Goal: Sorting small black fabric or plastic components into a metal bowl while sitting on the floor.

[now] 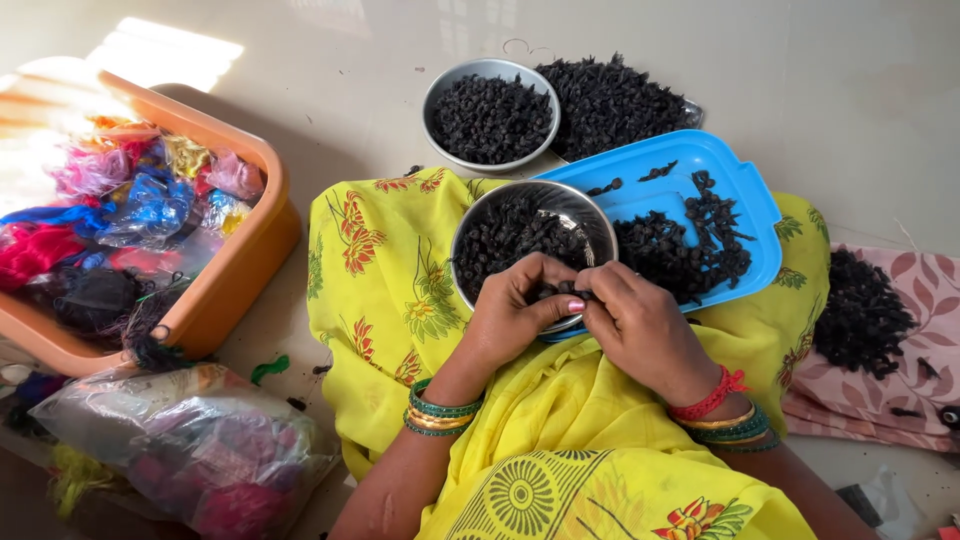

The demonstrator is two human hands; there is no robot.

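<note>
Between the fingertips of the left hand (515,310) and right hand (640,325), both pinched together, sits a small black piece (566,291), just over the near rim of the steel bowl (600,222). Judged from this, the piece is being worked; a steady pinch seems needed next. Beyond the right hand lies the blue tray (745,180).

The place looks like a home used for small handwork, with the work done seated on the floor. A pale, smooth floor (850,70) with a patch of sunlight serves as the workplace instead of a bench. Household vessels hold the material: steel bowls (490,115), a blue plastic tray (740,190) and an orange plastic tub (235,270) full of coloured threads. A pink patterned cloth (935,330) carries another heap of small black pieces.
</note>
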